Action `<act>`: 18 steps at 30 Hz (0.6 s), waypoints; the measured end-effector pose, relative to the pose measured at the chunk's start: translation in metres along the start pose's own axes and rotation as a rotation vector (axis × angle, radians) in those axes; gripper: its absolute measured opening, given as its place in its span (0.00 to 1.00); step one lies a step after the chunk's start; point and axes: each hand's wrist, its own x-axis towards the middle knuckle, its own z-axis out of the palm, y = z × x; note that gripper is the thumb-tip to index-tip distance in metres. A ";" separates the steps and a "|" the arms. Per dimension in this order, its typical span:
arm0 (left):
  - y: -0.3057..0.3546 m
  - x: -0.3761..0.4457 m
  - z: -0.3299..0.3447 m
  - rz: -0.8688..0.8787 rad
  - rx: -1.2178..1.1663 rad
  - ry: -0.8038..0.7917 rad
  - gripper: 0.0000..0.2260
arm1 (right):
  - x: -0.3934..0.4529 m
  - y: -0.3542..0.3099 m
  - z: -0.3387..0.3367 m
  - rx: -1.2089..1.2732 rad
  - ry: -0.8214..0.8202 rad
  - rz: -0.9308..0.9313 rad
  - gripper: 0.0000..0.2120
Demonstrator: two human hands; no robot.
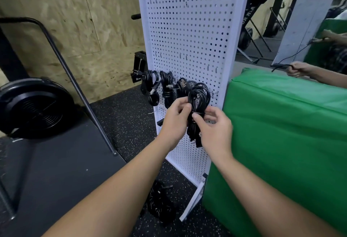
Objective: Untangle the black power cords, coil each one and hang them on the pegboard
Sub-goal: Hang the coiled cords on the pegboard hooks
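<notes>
A white pegboard (189,36) stands upright on the floor in front of me. Three coiled black power cords (152,86) hang in a row on its lower hooks. I hold another coiled black cord (198,96) against the board, just right of that row. My left hand (175,122) grips the coil's middle from the left. My right hand (214,129) pinches the wrapped waist of the coil from the right. The coil's lower end hangs down between my hands. A pile of loose black cords (159,201) lies on the floor by the pegboard's foot.
A large green padded block (285,133) stands right beside the pegboard. A mirror (300,30) behind it reflects a person's hands with a cord. A black fan wheel machine (33,107) with a slanted metal bar (78,86) sits at left on the speckled rubber floor.
</notes>
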 end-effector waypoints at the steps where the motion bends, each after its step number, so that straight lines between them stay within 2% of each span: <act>1: -0.002 0.004 0.003 -0.002 0.005 -0.004 0.14 | 0.001 0.002 -0.001 -0.018 0.008 -0.006 0.13; 4: -0.011 0.017 0.010 -0.011 0.023 -0.021 0.17 | 0.001 0.009 -0.003 -0.039 -0.005 -0.014 0.13; 7: -0.014 0.023 0.014 -0.021 0.033 -0.012 0.16 | -0.009 0.018 -0.006 -0.101 -0.036 -0.010 0.24; 9: -0.017 0.024 0.013 -0.034 0.030 -0.015 0.14 | -0.021 0.025 -0.010 -0.187 -0.043 -0.038 0.26; 11: -0.020 0.021 0.009 -0.046 0.018 -0.043 0.14 | -0.037 0.028 -0.016 -0.252 -0.011 -0.073 0.24; 14: -0.027 0.006 -0.009 -0.037 -0.011 -0.050 0.11 | -0.062 0.039 -0.020 -0.271 -0.017 -0.117 0.13; 18: -0.071 -0.036 -0.056 -0.147 -0.077 0.019 0.09 | -0.111 0.088 0.005 -0.331 -0.324 0.059 0.08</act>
